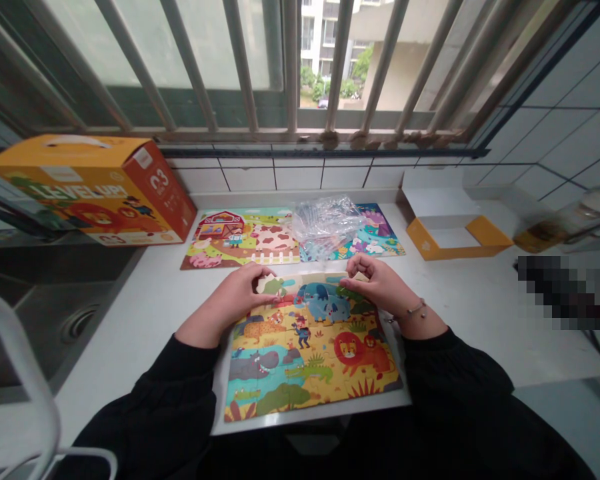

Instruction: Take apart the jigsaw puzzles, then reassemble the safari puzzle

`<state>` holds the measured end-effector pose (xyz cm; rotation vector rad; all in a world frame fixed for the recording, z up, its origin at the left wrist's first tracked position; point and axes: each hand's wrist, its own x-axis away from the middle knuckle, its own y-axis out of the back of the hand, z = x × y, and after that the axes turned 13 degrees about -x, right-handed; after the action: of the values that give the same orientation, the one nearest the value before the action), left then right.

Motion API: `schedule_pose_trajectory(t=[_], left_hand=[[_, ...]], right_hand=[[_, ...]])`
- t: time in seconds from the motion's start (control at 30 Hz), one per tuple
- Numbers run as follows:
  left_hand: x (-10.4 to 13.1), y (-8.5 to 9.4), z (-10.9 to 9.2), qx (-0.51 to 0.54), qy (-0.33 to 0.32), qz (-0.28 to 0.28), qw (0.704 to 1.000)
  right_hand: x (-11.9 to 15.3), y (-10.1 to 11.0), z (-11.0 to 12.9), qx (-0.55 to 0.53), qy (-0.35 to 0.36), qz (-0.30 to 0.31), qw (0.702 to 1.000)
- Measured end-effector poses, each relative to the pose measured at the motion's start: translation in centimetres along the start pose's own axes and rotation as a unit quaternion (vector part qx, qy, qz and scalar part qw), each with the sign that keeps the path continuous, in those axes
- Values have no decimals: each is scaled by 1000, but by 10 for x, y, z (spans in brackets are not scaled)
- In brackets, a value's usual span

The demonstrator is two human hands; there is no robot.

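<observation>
A jigsaw puzzle [310, 353] with animals, among them a hippo, elephants and lions, lies on the white counter [460, 320] in front of me. At its upper left corner my left hand [245, 290] grips a puzzle piece [274, 287] between thumb and fingers. My right hand [373, 280] is closed at the upper right edge, its thumb and fingers pinching a pale-edged piece, partly hidden by the fingers. Both hands are close to the top row of the puzzle.
Behind the puzzle lie a farm picture [240, 240], a blue-green picture [380, 233] and clear plastic wrap [327, 223]. An orange box [90, 193] stands left, near the sink [35, 313]. An open orange-and-white box [453, 233] and a blurred bottle [580, 217] are at right.
</observation>
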<state>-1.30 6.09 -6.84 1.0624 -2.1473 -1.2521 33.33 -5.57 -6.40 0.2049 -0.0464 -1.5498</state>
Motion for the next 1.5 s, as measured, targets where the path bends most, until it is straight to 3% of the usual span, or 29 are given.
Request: schedule_pose_trajectory(t=[0.2, 0.43, 0.63, 0.77, 1.0, 1.13, 1.37, 1.5], left_hand=[[8, 3, -18, 169, 56, 40, 983], [9, 5, -23, 219, 85, 28, 972], [7, 3, -13, 216, 118, 23, 969], [7, 1, -14, 234, 83, 47, 968], [6, 2, -18, 104, 16, 24, 994], [9, 4, -24, 157, 38, 48, 986], [12, 5, -32, 250, 56, 65, 964], [11, 4, -31, 249, 47, 56, 966]], right_hand=[[-1, 2, -9, 100, -22, -7, 995], [0, 2, -8, 130, -32, 2, 991], [2, 0, -4, 100, -46, 10, 994], [2, -3, -3, 31, -69, 25, 997], [-2, -2, -9, 0, -60, -50, 997], [-4, 0, -13, -31, -60, -72, 995], [-1, -7, -17, -125, -61, 25, 990], [-3, -14, -22, -78, -37, 41, 995]])
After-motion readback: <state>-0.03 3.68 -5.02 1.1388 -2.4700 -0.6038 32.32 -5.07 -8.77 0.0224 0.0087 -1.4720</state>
